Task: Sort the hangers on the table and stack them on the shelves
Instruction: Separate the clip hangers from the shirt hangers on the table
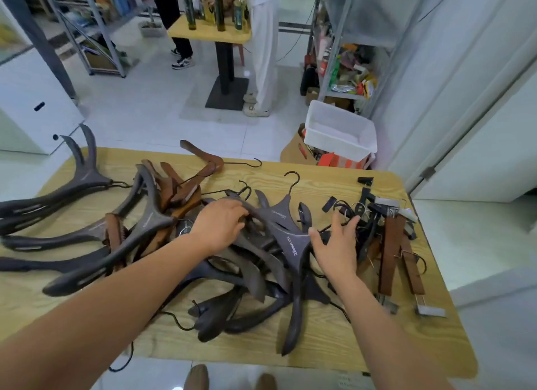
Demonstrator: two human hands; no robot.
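Observation:
A tangled heap of dark grey hangers covers the middle of the wooden table. More dark hangers fan out to the left, mixed with brown wooden ones. Brown clip hangers lie at the right beside small black clips. My left hand curls over a dark hanger at the top of the heap. My right hand hovers with fingers spread at the heap's right edge, its thumb touching a printed dark hanger.
A metal shelf unit stuffed with packets stands at the back right, with a white tub on a cardboard box below it. Another shelf is at the back left. Two people stand at a small table with bottles.

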